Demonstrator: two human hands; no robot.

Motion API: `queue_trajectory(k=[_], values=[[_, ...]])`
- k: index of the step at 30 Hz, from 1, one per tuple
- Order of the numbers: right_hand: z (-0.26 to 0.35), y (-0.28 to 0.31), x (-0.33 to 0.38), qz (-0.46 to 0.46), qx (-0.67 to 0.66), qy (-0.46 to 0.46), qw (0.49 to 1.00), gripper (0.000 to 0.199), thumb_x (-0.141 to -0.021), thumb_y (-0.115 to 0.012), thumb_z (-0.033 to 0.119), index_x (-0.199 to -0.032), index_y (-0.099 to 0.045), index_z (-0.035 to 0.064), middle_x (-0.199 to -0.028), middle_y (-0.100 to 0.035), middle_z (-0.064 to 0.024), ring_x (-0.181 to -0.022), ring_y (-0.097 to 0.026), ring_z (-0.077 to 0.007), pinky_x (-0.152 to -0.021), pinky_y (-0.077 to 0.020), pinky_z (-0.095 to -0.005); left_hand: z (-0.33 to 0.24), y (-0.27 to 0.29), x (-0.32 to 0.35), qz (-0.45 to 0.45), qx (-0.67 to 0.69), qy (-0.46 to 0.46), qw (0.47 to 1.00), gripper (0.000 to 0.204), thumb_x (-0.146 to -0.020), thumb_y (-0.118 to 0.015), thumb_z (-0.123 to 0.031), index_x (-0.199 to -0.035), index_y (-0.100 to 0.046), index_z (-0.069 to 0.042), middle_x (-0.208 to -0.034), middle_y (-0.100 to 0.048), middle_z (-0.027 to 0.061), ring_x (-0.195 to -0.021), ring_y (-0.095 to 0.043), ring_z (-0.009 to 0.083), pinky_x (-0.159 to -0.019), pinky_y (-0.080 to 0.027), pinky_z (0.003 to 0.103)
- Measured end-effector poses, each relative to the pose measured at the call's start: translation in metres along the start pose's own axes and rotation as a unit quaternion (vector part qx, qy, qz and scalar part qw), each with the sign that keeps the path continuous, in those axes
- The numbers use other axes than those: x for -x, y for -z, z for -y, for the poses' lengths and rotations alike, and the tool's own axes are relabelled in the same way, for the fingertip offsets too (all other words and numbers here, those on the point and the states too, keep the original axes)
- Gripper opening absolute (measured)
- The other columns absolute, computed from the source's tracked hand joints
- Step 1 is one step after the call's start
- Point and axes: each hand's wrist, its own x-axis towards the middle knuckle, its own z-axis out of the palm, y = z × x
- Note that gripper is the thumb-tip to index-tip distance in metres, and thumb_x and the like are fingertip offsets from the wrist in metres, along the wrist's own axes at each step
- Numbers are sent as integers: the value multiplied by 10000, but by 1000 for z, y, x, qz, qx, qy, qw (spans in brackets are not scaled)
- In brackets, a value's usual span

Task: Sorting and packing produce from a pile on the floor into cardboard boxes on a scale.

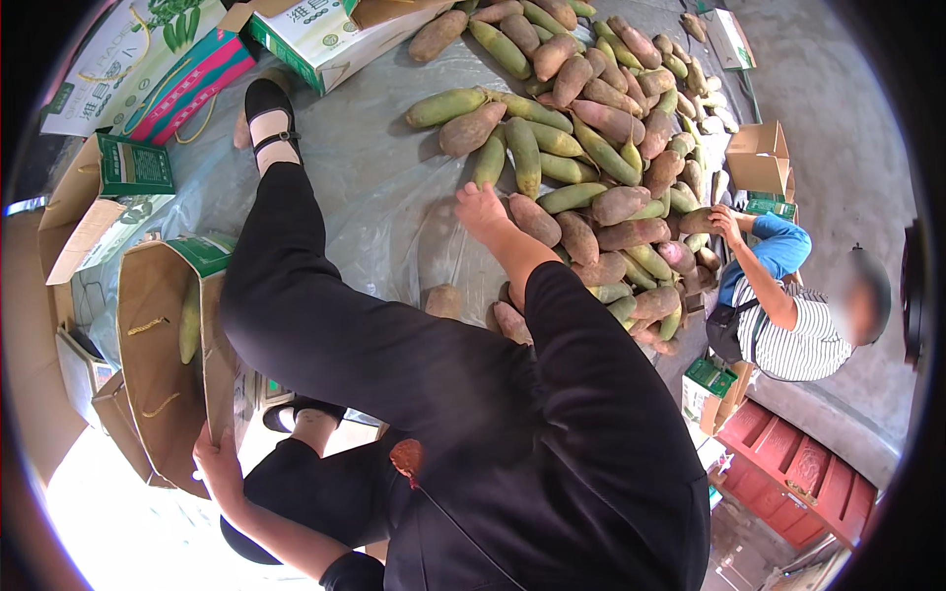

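Note:
My left hand (219,469) grips the lower rim of an upright cardboard box (158,384) with its top open and yellow cord handles. Inside that box a green radish (190,323) leans against the wall. My right hand (483,211) reaches to the near edge of a large pile of radishes, its fingers slightly apart. The fingertips are at the lower end of a green radish (490,160); whether they touch it is hard to tell. Around it lie long green radishes and brownish-pink roots (535,219).
Plastic sheeting (365,148) covers the floor under the pile. Printed cartons (315,44) stand at the upper left, beside another flapped box (99,212). On the right a co-worker (798,335) in a striped shirt reaches into the pile, near cartons (759,158) and a red door (788,473).

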Motion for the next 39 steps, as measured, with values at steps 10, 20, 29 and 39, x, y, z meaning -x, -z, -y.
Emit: queue_trajectory(k=[10,20,29,39], values=[[-14,-12,37,-50,-49,-29,997,165,-782,-564,164,-896,-683,164,-1070,-549,9,-1118,-455,-174,-880,-389,-407,6,-1,-1,2,-18,0,1000,258,-819,-513,-33,-1048,-591,57,-795,-622,179,-696,-548,252,-722,-446,359],[-30,-46,81,-60,-133,-148,978,288,-780,-592,132,-1066,-612,112,-1148,-564,-52,-1231,-449,-244,-987,-375,-409,0,0,-4,26,-27,46,998,303,-813,-535,-101,-1078,-597,32,-836,-624,184,-742,-548,251,-756,-448,374],[-20,-125,38,-8,-561,-466,684,600,-681,-773,320,-1158,-548,35,-1148,-616,-170,-1085,-584,-289,-907,-463,-374,-6,0,-4,25,-44,50,997,306,-834,-537,-113,-1093,-595,38,-909,-643,194,-825,-593,275,-808,-443,374],[-22,-115,7,-57,-625,-533,567,540,-699,-790,228,-1121,-559,-18,-937,-649,-112,-765,-638,-193,-580,-521,-300,-5,-8,-10,17,-38,28,999,259,-855,-518,-75,-1063,-594,58,-808,-614,163,-724,-541,220,-719,-443,365]])
